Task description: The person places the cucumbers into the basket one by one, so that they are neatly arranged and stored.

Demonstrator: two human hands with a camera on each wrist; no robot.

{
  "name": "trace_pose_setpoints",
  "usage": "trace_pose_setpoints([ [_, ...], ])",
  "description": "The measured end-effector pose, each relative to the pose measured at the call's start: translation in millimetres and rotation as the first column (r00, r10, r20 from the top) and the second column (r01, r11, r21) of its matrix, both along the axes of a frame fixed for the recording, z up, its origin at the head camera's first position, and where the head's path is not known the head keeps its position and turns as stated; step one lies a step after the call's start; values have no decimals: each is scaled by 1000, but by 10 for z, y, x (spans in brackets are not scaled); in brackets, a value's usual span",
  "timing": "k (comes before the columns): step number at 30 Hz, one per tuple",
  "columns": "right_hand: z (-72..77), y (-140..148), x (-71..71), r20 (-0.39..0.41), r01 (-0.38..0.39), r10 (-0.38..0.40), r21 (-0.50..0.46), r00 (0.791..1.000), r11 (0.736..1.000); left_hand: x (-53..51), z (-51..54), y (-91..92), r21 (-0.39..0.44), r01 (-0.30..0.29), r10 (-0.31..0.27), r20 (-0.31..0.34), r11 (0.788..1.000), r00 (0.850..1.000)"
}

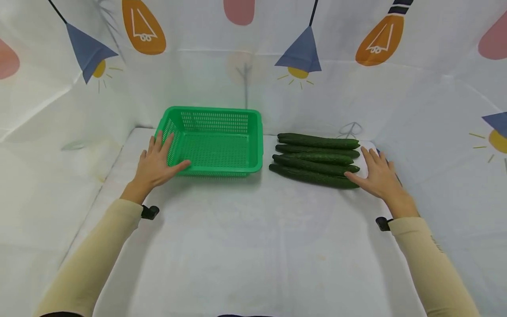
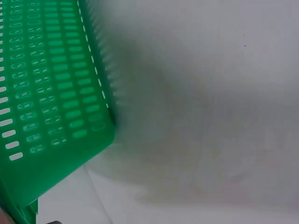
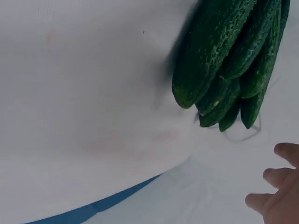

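A green plastic basket [image 1: 215, 152] with slotted walls stands at the back left of the table, with nothing in it. Over its left rim my left hand [image 1: 153, 166] spreads its fingers and thumb; whether it touches the rim I cannot tell. Several dark green cucumbers [image 1: 313, 165] lie side by side to the right of the basket. At their right ends is my right hand [image 1: 379, 177], fingers spread, holding nothing. The right wrist view shows the cucumbers [image 3: 210, 51] bunched at the top and some fingertips [image 3: 275, 177] apart from them at lower right.
White cloth covers the table [image 1: 245, 237]. Behind it and at both sides hang white sheets printed with lamps [image 1: 303, 48] and bulbs [image 1: 143, 26]. A strip of blue [image 3: 126, 191] shows along the table's edge in the right wrist view.
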State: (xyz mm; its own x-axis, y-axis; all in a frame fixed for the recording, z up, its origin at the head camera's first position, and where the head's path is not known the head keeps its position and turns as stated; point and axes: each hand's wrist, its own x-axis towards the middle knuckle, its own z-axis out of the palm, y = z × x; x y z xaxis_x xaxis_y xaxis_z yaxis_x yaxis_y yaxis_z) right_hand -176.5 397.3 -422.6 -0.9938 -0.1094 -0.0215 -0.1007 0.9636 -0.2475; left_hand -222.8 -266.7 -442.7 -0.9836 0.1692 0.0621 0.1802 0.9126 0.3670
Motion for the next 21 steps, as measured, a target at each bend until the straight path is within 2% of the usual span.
trace_pose_setpoints([
  [10, -166, 12, -87, 18, -16, 19, -162, 1000, 987, -10, -59, -17, -4, -16, 16, -15, 1000, 1000],
  [16, -221, -47, -96, 54, 30, -20, -196, 998, 980, -1, -102, -40, 2, -25, 25, -26, 1000, 999],
  [21, -297, -76, -73, 63, 35, -22, -208, 998, 978, 25, -119, -46, 20, -31, 31, -43, 999, 999],
])
